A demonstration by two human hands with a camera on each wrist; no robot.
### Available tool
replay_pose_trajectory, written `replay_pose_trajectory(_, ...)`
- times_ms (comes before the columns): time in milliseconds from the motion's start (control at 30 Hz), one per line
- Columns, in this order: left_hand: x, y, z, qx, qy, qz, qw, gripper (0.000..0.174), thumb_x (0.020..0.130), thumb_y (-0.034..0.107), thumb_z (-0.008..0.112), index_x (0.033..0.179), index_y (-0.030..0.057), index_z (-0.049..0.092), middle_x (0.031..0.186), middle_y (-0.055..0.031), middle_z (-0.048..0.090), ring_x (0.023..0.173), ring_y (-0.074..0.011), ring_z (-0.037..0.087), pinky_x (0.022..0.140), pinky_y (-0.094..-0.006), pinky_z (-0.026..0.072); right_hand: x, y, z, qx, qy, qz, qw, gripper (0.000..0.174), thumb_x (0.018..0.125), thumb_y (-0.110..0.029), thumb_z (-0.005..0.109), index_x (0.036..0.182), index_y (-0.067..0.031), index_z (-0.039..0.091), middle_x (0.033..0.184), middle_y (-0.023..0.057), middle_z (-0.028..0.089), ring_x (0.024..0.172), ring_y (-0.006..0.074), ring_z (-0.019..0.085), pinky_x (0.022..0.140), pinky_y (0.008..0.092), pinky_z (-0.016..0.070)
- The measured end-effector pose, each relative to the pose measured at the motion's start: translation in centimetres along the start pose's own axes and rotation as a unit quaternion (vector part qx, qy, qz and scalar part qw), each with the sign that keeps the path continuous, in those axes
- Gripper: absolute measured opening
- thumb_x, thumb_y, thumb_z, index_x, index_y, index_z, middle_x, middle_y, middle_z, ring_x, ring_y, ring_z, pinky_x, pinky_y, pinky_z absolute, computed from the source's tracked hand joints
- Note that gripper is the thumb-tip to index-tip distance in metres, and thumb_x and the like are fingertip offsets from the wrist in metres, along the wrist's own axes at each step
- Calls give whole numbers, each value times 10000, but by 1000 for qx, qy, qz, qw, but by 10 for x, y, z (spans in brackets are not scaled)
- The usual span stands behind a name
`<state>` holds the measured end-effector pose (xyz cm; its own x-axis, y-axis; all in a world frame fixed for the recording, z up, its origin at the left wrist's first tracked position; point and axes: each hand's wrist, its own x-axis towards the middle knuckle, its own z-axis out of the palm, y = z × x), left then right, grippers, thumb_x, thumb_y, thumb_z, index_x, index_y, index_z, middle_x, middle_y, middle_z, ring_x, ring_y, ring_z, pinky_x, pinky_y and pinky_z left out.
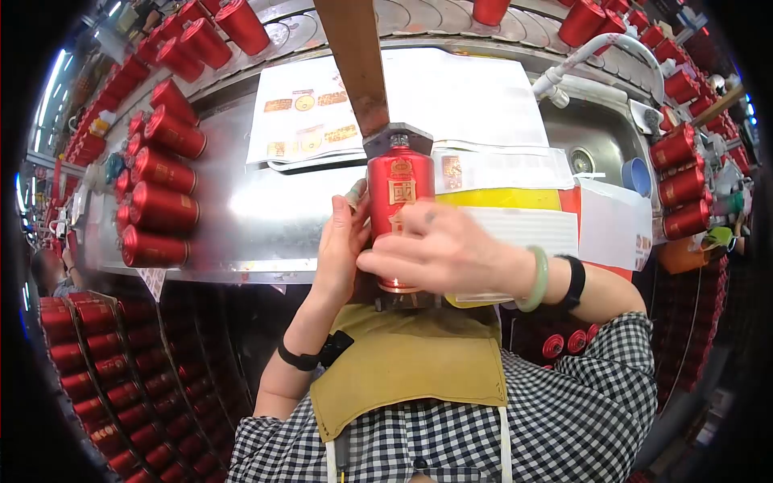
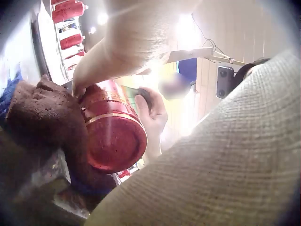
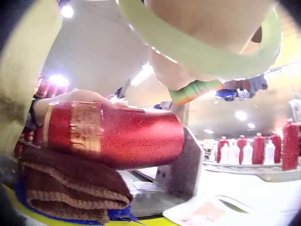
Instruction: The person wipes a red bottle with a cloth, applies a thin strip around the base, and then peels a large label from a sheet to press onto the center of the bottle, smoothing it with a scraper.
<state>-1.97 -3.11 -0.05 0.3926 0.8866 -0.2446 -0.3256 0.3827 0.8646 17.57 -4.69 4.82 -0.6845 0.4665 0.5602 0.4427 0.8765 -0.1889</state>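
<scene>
A red bottle (image 1: 390, 177) with gold lettering lies on its side, its neck at an octagonal metal plate (image 1: 411, 137). Folded brown cloth (image 3: 75, 181) sits under it. My left hand (image 1: 338, 245) lies along the bottle's left side, fingers pointing towards the neck and touching it; the fingertips are partly hidden. Over the lower half of the label is my right hand (image 1: 455, 249), blurred, with bent fingers; I cannot tell whether it holds anything. The round red base (image 2: 117, 143) faces the left wrist camera.
Several red bottles (image 1: 165, 209) lie stacked at the left. Printed white sheets (image 1: 467, 97) cover the table's back, before a wooden post (image 1: 354, 56). At the right are a sink (image 1: 604, 133) with a curved tap (image 1: 596, 48). More red bottles line a conveyor behind.
</scene>
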Motion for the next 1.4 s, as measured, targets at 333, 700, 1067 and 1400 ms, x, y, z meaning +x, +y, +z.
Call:
replay_pose_trajectory(333, 18, 26, -13, 516, -84, 316, 792, 599, 893, 304, 726, 1454, 140, 593, 1577, -350, 340, 1378, -474, 467, 1103, -480, 437, 25, 71, -45, -140, 208, 205, 946, 232, 845, -35, 720, 1074, -71, 712, 928, 77, 713, 841, 296, 645, 747, 389, 521)
replay_pose_trajectory(700, 55, 37, -20, 570, -117, 411, 702, 580, 810, 272, 813, 1347, 101, 676, 1291, -198, 638, 1077, -367, 647, 894, -439, 549, 7, 53, -45, -112, 223, 254, 934, 264, 795, -10, 711, 1051, -76, 719, 894, 67, 708, 803, 271, 632, 727, 375, 502)
replay_pose_trajectory(1067, 14, 3, -25, 164, 33, 63, 984, 898, 1065, 660, 188, 1533, -88, 356, 1464, -244, 519, 1359, -300, 529, 1145, -424, 424, 12, 15, 11, -35, 42, 139, 989, 213, 789, -83, 720, 995, -140, 721, 826, -8, 646, 734, 203, 558, 731, 359, 451)
replay_pose_trajectory(1400, 3, -8, -16, 129, -86, -13, 988, 1066, 969, 816, 193, 1627, -22, 155, 1631, -179, 333, 1501, -280, 351, 1235, -430, 265, -52, 20, 36, 9, 133, -6, 991, 278, 714, -20, 773, 946, -171, 748, 909, -25, 728, 692, 201, 570, 679, 328, 417)
